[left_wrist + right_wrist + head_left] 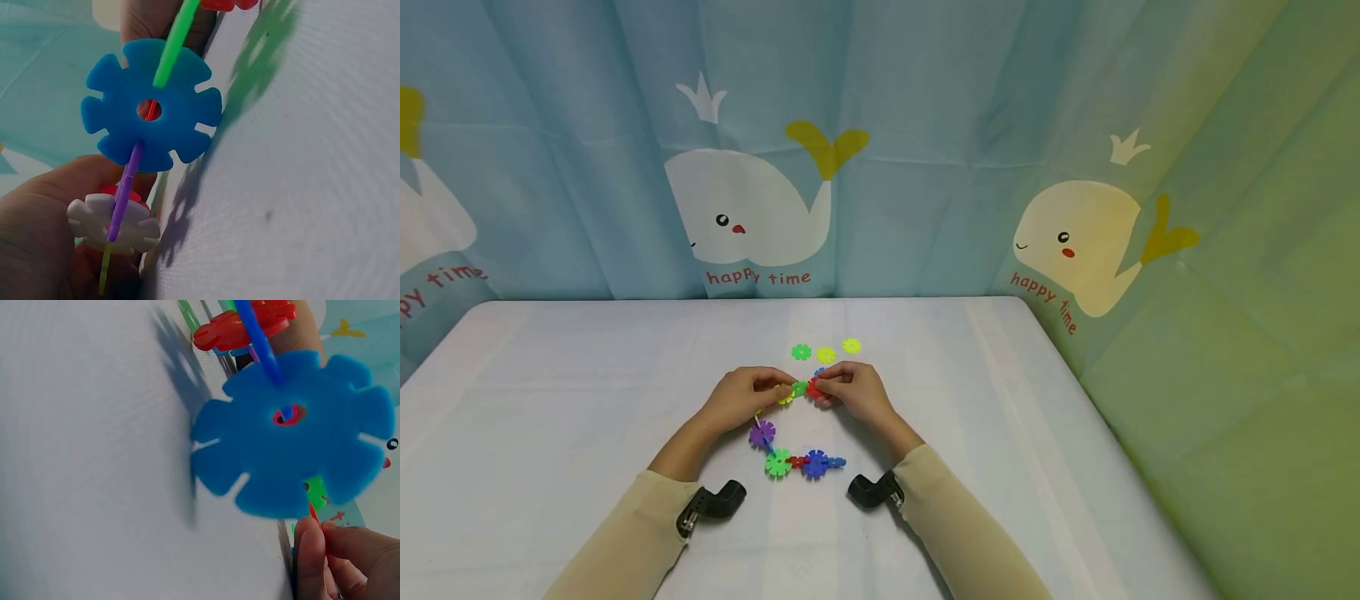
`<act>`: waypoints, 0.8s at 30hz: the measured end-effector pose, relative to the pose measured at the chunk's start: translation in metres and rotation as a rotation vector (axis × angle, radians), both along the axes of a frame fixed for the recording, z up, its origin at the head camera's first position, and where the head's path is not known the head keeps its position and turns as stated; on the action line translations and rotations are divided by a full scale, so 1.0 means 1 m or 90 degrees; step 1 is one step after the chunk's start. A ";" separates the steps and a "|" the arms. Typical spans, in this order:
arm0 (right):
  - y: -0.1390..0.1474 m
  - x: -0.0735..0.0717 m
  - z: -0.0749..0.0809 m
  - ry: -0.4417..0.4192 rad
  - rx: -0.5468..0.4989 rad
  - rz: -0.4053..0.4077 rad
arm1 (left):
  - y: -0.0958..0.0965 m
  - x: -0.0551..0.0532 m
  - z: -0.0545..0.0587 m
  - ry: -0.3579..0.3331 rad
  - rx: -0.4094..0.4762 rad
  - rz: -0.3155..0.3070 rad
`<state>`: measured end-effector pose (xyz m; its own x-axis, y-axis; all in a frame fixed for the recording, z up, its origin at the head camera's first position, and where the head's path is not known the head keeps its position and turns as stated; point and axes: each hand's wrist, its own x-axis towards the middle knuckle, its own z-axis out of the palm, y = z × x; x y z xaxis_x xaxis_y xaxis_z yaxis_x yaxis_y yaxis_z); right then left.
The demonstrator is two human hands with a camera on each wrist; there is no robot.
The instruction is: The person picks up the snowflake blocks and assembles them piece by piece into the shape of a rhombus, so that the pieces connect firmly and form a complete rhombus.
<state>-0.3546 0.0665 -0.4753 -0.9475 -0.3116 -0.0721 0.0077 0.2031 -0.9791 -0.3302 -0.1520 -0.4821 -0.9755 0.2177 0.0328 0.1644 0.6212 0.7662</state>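
Note:
A chain of notched, flower-shaped interlocking discs curves between and below the two hands in the head view. My left hand (747,396) grips the upper part of the chain, its thumb over a yellow disc (786,399) next to a green disc (799,388). Facing it, my right hand (859,392) pinches a red disc (812,388) between thumb and fingers, close against the green one. Down the curve come a purple disc (762,433), a green disc (778,462) and a blue disc (816,464). A white disc (134,228) shows by the left hand in the left wrist view.
Behind the hands lie a loose green disc (801,352) and two yellow discs (826,355). A bit of blue disc (820,372) peeks out behind the right fingers. The white tabletop (1000,467) meets a whale-print curtain (917,208) at the back and right.

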 end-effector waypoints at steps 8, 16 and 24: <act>-0.002 0.001 -0.001 -0.007 0.009 -0.008 | 0.000 -0.001 -0.001 0.008 -0.001 -0.006; -0.003 0.001 0.000 -0.002 0.013 -0.006 | 0.001 0.000 0.002 0.016 -0.001 -0.018; -0.002 0.003 0.010 -0.008 0.032 0.028 | 0.001 0.000 0.003 0.018 0.000 -0.028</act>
<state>-0.3519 0.0647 -0.4655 -0.9318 -0.3485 -0.1012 0.0107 0.2524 -0.9676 -0.3301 -0.1506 -0.4792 -0.9634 0.2610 0.0604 0.2138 0.6129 0.7607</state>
